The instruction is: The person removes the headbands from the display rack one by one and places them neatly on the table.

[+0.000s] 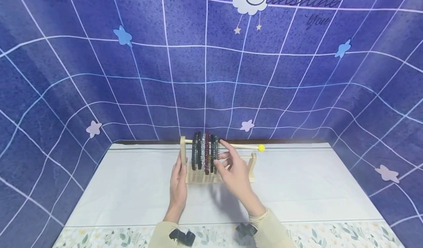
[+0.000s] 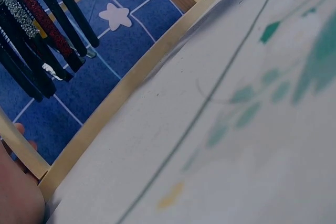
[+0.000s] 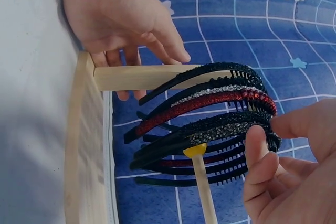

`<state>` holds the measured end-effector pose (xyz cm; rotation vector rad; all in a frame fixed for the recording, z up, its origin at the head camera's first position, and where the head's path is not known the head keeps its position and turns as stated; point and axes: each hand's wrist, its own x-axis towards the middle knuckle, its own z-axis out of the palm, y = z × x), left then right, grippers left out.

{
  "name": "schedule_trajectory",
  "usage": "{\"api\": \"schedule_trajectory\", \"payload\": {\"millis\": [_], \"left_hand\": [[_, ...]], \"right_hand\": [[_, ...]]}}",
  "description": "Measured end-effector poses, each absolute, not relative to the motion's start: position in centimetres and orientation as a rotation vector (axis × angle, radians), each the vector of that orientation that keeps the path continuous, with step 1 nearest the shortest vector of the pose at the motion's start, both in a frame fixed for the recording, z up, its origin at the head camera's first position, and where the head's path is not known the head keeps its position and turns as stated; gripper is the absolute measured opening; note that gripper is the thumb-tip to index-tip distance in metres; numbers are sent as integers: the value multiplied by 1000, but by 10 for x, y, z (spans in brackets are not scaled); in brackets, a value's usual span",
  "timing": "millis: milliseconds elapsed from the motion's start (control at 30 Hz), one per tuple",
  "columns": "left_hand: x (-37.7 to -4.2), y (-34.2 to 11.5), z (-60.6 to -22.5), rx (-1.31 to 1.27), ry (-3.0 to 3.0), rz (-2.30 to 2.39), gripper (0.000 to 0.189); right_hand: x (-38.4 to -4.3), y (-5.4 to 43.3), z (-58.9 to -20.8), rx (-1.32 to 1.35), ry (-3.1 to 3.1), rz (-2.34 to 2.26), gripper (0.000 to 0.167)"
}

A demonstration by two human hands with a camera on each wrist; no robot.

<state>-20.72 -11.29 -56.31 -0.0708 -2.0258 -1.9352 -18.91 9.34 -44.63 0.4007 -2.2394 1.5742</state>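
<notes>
Several glittery headbands (image 1: 207, 154), black, silver and dark red, hang side by side on the rod (image 1: 242, 146) of a wooden rack (image 1: 183, 149). My left hand (image 1: 179, 185) grips the rack's left upright (image 3: 136, 78), with fingers behind it and the thumb along one side. At the right end of the row, my right hand (image 1: 236, 174) pinches the outermost headband (image 3: 220, 131), dark with grey sparkle, between thumb and index finger. The other right fingers are bent beneath. In the left wrist view, only part of my left hand (image 2: 18, 192) shows beside the upright.
A yellow ball (image 1: 261, 148) caps the rod's right end, beyond the rack's shorter right upright (image 1: 252, 164). The rack stands on a white tablecloth (image 1: 132, 189) with a floral front border. Behind it hangs a blue gridded curtain (image 1: 185, 64) with stars.
</notes>
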Motion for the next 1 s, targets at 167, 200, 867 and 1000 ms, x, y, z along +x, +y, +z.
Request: {"api": "schedule_trajectory", "payload": {"millis": [167,200,867,1000], "left_hand": [[-207,-113,-563,-81,-2004,-1949,51],[-207,-113,-563,-83,-2001,-1953,51],[-206,-111,-561,-100,-2001,-1953,54],[-206,-112,-562,-107,-2010,-1947,54]], "right_hand": [[-190,93,-445,404,-2236,1559,70],[-190,93,-446,408,-2236,1557,70],[-190,100,-441,399,-2212,1570,64],[-190,104,-438,369,-2203,1572,64]]}}
